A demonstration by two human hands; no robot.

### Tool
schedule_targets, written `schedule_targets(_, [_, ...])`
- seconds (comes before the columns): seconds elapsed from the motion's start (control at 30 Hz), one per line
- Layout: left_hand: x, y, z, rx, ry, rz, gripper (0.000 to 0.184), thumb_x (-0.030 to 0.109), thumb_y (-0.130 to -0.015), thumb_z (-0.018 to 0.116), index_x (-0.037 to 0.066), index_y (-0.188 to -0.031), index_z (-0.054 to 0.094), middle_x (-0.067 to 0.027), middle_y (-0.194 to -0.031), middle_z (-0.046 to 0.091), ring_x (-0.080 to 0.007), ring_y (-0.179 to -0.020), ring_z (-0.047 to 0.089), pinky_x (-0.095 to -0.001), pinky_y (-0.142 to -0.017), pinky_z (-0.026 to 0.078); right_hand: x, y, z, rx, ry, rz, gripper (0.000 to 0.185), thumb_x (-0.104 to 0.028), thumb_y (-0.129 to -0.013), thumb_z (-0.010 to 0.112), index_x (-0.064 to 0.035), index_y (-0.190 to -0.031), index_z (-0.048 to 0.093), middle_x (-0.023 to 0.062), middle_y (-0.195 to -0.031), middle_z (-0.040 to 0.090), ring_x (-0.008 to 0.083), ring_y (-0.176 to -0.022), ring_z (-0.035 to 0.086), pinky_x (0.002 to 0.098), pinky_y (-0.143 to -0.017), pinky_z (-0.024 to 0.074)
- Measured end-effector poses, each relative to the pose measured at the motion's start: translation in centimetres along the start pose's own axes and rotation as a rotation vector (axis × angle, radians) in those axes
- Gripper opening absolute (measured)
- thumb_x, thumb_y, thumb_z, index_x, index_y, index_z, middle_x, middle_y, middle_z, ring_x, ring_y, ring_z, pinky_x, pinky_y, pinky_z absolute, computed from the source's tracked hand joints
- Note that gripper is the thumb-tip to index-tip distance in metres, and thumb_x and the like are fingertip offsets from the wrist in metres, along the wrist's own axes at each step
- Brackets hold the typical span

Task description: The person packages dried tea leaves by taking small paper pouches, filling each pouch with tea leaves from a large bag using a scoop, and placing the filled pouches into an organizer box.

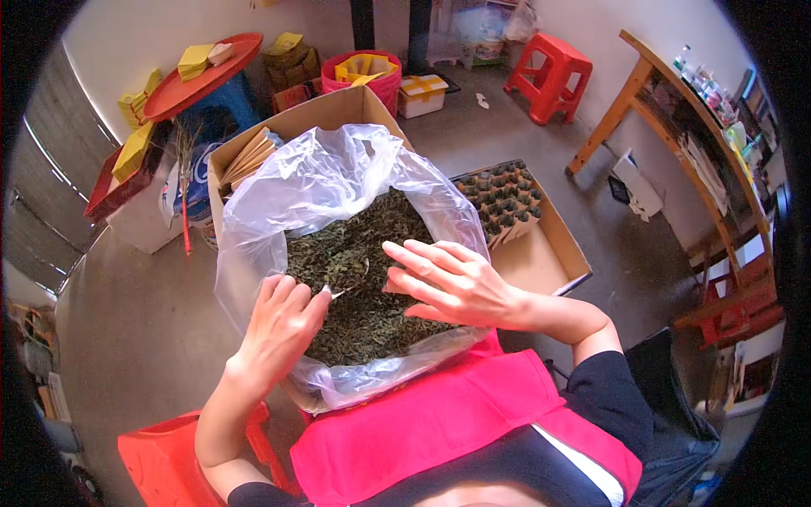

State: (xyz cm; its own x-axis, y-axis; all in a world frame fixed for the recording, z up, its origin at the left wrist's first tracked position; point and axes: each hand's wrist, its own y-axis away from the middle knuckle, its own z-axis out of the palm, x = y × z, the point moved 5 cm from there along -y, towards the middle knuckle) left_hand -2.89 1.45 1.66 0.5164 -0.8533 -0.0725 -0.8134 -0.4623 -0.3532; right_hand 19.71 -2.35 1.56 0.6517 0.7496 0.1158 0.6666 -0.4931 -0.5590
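Left-hand grip: I hold a slim, pale utensil, apparently a spoon (340, 293), pinched between thumb and curled fingers; the left hand (285, 317) is closed narrowly around its handle.
Right-hand grip: my right hand (460, 283) reaches over the pile with its fingers extended and slightly apart; I cannot tell whether anything is pinched beneath them.
Material: dried leaves (363, 334), dark green and crumbled, lie loose inside the open plastic bag (296, 182), directly below both hands.
Container: the bag lines a cardboard box (361, 108) before me, its clear film folded outward over the walls.
Spoon position: the tip points inward, toward the right hand; leaf appears to be heaped at that end.
Paper pieces: a stack of folded brown paper (251, 158) stands in the box's far left corner.
Side tray: a shallow carton (553, 258) beside the box, on my right, holds rows of dark-topped paper holders (507, 203).
Spoon control: I judge a light, steady pinch best, with the bowl level, since loose leaf should spill at a tilt.
Hand spacing: working low, with both hands close over the bag, should return stray leaf to the pile.
Caution: loose film could snag a wrist; the rim is best left folded outward.
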Motion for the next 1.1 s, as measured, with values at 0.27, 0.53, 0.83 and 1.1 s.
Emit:
schedule_targets(0.27, [0.1, -0.1, 0.1, 0.008, 0.007, 0.006, 0.022, 0.008, -0.08, 0.069, 0.007, -0.102, 0.065, -0.0043, -0.078, 0.049, -0.0223, -0.083, 0.054, -0.0384, -0.087, 0.043, 0.0, 0.8, -0.2, 0.066, -0.09, 0.105, 0.032, -0.028, -0.078, 0.078, -0.0075, -0.087, 0.055, 0.0198, -0.145, 0.054, 0.0283, -0.108, 0.067, 0.0368, -0.084, 0.0544])
schedule_targets(0.53, [0.0, 0.2, 0.1, 0.005, 0.012, -0.012, 0.023, 0.008, -0.08, 0.07, 0.007, -0.102, 0.065, -0.0041, -0.078, 0.049, -0.0223, -0.083, 0.054, -0.0384, -0.086, 0.043, 0.8, 0.4, -0.8, 0.045, -0.237, 0.191, 0.026, -0.014, -0.076, 0.081, -0.0036, -0.079, 0.057, 0.0236, -0.144, 0.05, 0.0319, -0.103, 0.067, 0.0376, -0.082, 0.0581])
schedule_targets(0.83, [-0.2, 0.5, 0.0, 0.003, 0.016, -0.039, 0.025, 0.007, -0.08, 0.072, 0.009, -0.104, 0.066, -0.0053, -0.079, 0.051, -0.025, -0.083, 0.053, -0.0392, -0.085, 0.044, 2.2, 1.3, -1.4, -0.083, -0.353, 0.401, 0.028, -0.014, -0.076, 0.084, -0.0051, -0.078, 0.057, 0.0127, -0.106, 0.054, 0.0249, -0.088, 0.063, 0.0346, -0.07, 0.0557])
schedule_targets(1.1, [-0.3, 0.5, -1.3, 0.023, 0.035, -0.048, 0.029, 0.005, -0.075, 0.073, 0.007, -0.103, 0.066, -0.0044, -0.076, 0.051, -0.0241, -0.081, 0.055, -0.0383, -0.086, 0.045, 2.3, 0.6, -1.9, -0.181, -0.418, 0.241, 0.029, -0.018, -0.078, 0.081, -0.0044, -0.093, 0.061, 0.0118, -0.106, 0.058, 0.0291, -0.09, 0.064, 0.0365, -0.075, 0.0547])
